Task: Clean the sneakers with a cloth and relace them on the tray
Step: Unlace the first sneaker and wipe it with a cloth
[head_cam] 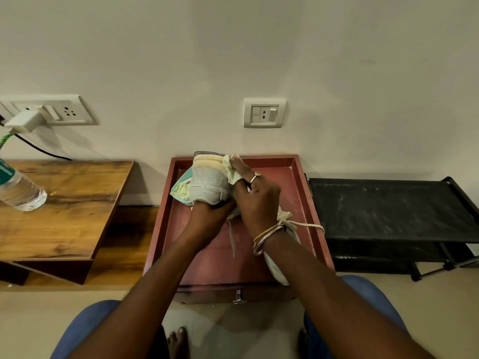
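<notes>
My left hand grips a grey-white sneaker from below, holding it raised over the red tray with its pale sole pointing at the wall. My right hand pinches a pale yellow cloth and presses it against the sneaker's right side near the sole. A second sneaker lies on the tray under my right wrist, mostly hidden, with loose white laces trailing right. Another lace hangs down below the held sneaker.
A light blue thing with yellowish cloth lies in the tray behind the held sneaker. A wooden table with a water bottle stands left. A black rack stands right. Wall sockets and a charger are on the wall.
</notes>
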